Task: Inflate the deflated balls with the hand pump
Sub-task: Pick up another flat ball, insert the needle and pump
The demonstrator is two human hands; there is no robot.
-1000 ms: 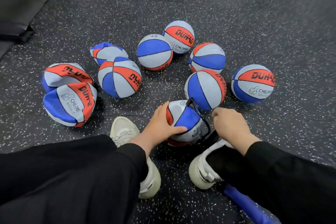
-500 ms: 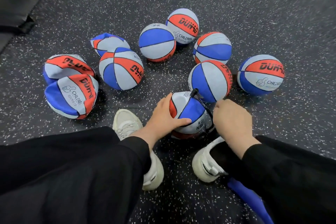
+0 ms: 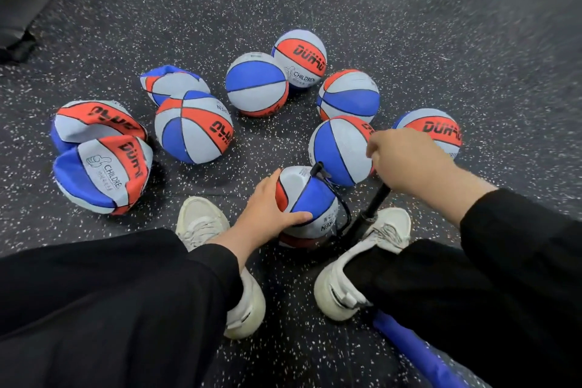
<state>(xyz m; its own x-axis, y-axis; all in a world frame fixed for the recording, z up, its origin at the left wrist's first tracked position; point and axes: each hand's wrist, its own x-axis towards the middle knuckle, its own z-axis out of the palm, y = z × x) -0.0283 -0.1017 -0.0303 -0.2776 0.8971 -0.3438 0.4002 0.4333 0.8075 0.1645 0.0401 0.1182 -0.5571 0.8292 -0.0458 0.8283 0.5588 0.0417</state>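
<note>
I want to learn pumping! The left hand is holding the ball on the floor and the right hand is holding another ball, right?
Not quite. In the head view the left hand does hold the ball on the floor, but the right hand grips the pump handle, not another ball; the pump's black rod runs down from it.

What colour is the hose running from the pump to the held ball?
Black hose, seen in the head view.
</note>
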